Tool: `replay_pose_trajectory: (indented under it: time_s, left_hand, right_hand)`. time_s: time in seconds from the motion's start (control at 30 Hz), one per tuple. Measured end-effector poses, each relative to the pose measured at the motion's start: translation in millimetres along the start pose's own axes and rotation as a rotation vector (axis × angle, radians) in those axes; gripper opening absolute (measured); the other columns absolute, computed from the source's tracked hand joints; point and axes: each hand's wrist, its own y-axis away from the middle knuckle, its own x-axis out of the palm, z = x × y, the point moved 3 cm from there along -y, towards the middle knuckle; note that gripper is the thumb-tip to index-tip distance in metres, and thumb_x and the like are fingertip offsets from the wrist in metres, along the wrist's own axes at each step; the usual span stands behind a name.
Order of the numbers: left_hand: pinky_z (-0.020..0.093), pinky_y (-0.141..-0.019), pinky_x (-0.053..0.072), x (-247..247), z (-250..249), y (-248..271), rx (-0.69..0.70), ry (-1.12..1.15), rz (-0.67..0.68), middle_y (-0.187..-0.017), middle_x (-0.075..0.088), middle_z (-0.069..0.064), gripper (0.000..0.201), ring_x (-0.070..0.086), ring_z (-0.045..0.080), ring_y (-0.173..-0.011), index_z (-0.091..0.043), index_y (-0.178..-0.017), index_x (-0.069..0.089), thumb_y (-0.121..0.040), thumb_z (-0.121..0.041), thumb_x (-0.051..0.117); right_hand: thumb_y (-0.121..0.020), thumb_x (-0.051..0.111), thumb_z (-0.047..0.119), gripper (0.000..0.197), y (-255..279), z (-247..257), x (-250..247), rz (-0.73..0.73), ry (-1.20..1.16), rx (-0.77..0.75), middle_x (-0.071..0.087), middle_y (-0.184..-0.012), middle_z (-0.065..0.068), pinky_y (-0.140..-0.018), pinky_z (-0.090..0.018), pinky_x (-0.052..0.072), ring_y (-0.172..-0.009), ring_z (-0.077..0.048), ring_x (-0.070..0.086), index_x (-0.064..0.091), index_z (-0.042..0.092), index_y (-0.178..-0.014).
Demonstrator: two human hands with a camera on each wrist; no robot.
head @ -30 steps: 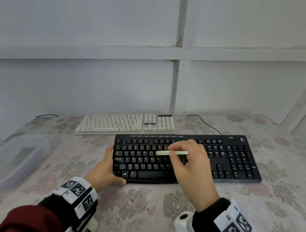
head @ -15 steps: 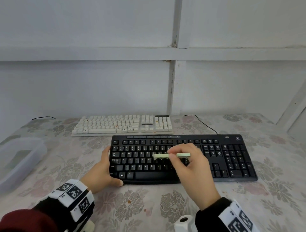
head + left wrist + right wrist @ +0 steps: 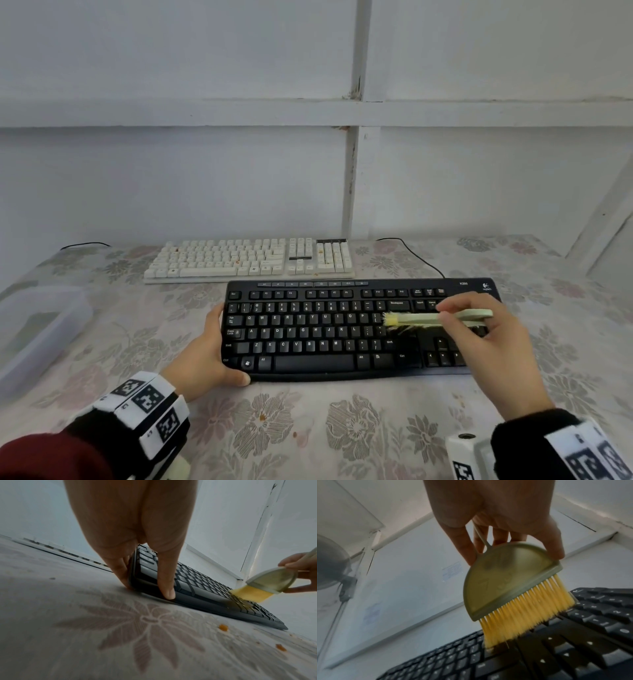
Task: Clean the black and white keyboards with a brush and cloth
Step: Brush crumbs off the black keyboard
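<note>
The black keyboard point(image 3: 325, 329) lies in front of me on the flowered cloth. My left hand point(image 3: 209, 356) grips its left end, thumb on the front edge and fingers along the side point(image 3: 164, 582). My right hand point(image 3: 493, 346) pinches a pale green half-round brush point(image 3: 442, 318) with yellow bristles point(image 3: 527, 614). The bristles touch the keys near the Enter key, right of the letter block. The brush point(image 3: 272, 582) also shows at the far right of the left wrist view. The white keyboard point(image 3: 250, 260) lies behind, with small orange crumbs on its keys. No cloth is in view.
A clear plastic box point(image 3: 37, 329) stands at the table's left edge. Orange crumbs point(image 3: 223, 627) lie on the tablecloth in front of the black keyboard. A black cable point(image 3: 418, 255) runs from the back to the black keyboard. The wall stands close behind.
My right hand has swept the brush to the right, from the middle letter keys to the Enter area. The left hand keeps its hold on the keyboard's left end.
</note>
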Motion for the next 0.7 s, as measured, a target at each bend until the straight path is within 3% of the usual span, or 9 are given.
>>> replay_pose_trajectory:
  time_s: [0.17,0.3,0.37,0.57,0.7]
  left_hand:
    - [0.017,-0.076,0.045,1.0,-1.1,0.8,0.003,0.003,0.0,-0.111,0.06,-0.007,0.123,0.06,0.01,-0.097,-0.034,-0.143,-0.005,-0.061,-0.004,0.082]
    - [0.02,-0.078,0.047,0.4,-1.9,1.2,0.009,0.004,0.0,-0.111,0.06,-0.006,0.122,0.062,0.011,-0.096,-0.036,-0.143,-0.004,-0.061,-0.004,0.082]
    - [0.02,-0.078,0.047,0.2,-1.2,1.2,0.008,-0.002,-0.003,-0.11,0.061,-0.006,0.122,0.062,0.01,-0.096,-0.035,-0.143,-0.003,-0.061,-0.005,0.083]
    - [0.023,-0.08,0.048,0.6,0.2,0.5,0.0,-0.006,-0.01,-0.11,0.061,-0.006,0.125,0.062,0.011,-0.095,-0.034,-0.143,-0.003,-0.059,-0.007,0.084]
    - [0.022,-0.079,0.047,0.2,-0.1,0.7,-0.003,-0.004,-0.007,-0.111,0.06,-0.006,0.124,0.062,0.011,-0.096,-0.034,-0.143,-0.003,-0.059,-0.006,0.083]
  right_hand:
    - [-0.084,0.066,0.006,0.02,1.6,0.0,0.9,0.102,-0.065,-0.034,0.064,-0.085,0.007,-0.069,-0.009,0.043,-0.078,-0.005,0.058,0.067,0.025,-0.077]
    - [-0.084,0.066,0.004,0.022,-7.4,-8.2,-15.6,0.014,-0.023,0.017,0.064,-0.076,0.012,-0.056,-0.004,0.039,-0.064,0.002,0.054,0.066,0.024,-0.073]
    - [-0.084,0.065,0.005,0.02,-11.9,-8.1,-26.8,-0.023,-0.016,0.032,0.064,-0.074,0.008,-0.052,-0.004,0.038,-0.06,0.003,0.051,0.066,0.021,-0.073]
    - [-0.084,0.066,0.005,0.016,-15.1,-11.5,-30.8,0.096,-0.025,0.017,0.064,-0.075,0.01,-0.059,-0.004,0.039,-0.067,0.0,0.053,0.068,0.019,-0.076]
    - [-0.083,0.066,0.007,0.02,-22.6,-17.0,-54.2,-0.063,0.093,0.02,0.066,-0.081,0.009,-0.06,0.002,0.037,-0.073,0.006,0.056,0.067,0.024,-0.074]
